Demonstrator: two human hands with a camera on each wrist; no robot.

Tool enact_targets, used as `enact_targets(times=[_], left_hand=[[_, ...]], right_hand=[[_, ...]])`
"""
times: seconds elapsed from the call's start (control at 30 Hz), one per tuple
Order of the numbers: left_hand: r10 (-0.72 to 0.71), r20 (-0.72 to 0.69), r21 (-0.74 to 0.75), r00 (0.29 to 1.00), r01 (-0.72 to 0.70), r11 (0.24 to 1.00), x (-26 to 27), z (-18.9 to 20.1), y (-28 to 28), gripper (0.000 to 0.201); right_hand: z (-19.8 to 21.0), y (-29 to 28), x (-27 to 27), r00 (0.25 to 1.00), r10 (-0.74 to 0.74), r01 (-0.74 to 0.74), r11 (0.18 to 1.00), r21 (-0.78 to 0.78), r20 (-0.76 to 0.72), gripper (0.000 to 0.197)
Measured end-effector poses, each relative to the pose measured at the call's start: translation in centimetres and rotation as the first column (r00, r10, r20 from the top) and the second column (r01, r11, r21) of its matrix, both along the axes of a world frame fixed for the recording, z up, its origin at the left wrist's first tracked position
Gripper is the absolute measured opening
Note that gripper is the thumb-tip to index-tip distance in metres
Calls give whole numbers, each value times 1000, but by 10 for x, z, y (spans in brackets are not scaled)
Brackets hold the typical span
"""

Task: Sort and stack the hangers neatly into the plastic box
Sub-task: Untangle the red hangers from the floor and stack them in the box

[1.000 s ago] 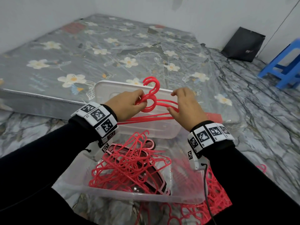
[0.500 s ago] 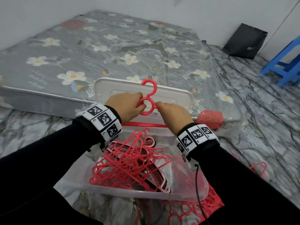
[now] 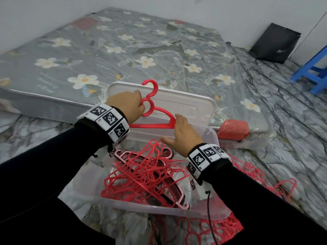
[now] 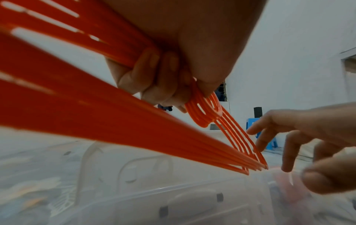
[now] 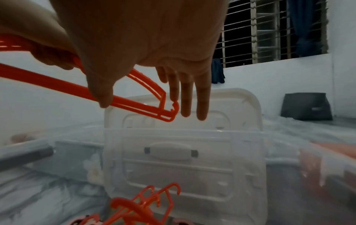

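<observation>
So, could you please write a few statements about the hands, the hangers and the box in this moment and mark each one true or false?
1. The left hand grips a bundle of red plastic hangers near their hooks. True.
2. The right hand is clenched into a fist around the bundle. False: its fingers are straight, at the bundle's right end.
3. The clear plastic box holds a tangled heap of red hangers. True.
4. The translucent white lid is closed on the box. False: it stands propped behind it.
5. A blue plastic stool stands on the flowered mattress. False: it stands on the floor at the right.
</observation>
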State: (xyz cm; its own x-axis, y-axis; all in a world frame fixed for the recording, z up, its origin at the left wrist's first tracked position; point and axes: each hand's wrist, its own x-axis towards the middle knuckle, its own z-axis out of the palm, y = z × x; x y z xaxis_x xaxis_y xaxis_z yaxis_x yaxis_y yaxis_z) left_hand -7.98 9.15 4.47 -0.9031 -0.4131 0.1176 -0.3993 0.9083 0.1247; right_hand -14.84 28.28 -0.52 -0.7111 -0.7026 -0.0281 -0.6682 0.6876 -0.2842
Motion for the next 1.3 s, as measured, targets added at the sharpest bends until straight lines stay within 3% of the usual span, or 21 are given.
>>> enact_targets(times=[0.17,0.3,0.37,0.43,0.57,0.67,0.8,0.9,1.03,1.13,1.3], left_hand=[[96,5,-39,995,-96,995,4,4,-5,25],[140,34,-17,990,-140,990,8,9,-11,26],[138,36,-14,990,-137,990,10,9,-10,26],[130,26,-8,991,-130,991,11,9,-9,24],[114,12,8,993,-114,993,9,9,-8,25],[113,-9,33,994,-113,993,6,9,-5,30],[118,-62,76,991,-113,991,3,11,0,35],[60,-122,167,991,-39,985,0,11,2,37],[2,-148,314,989,45,948,-4,10,10,38],[-6,-138,328,990,52,943,-7,7,16,35],[-28,-105,316,994,60,947,-6,4,19,32]], right_hand=[[-16,-6,15,954,234,-208,967,151,-189,61],[-33,8,19,943,328,-316,835,450,54,45],[-34,11,18,931,341,-359,788,500,130,26],[-27,8,13,944,306,-325,807,493,120,23],[2,3,-11,974,225,-210,938,276,-22,20],[24,11,-29,987,145,-142,989,43,-66,15],[42,20,-33,976,138,-172,963,-206,-171,12],[49,21,-27,961,155,-230,908,-350,-230,11],[53,15,-20,965,197,-257,845,-469,-174,10],[45,12,-18,961,250,-275,896,-348,-117,10],[25,7,-15,942,307,-300,951,71,-136,21]])
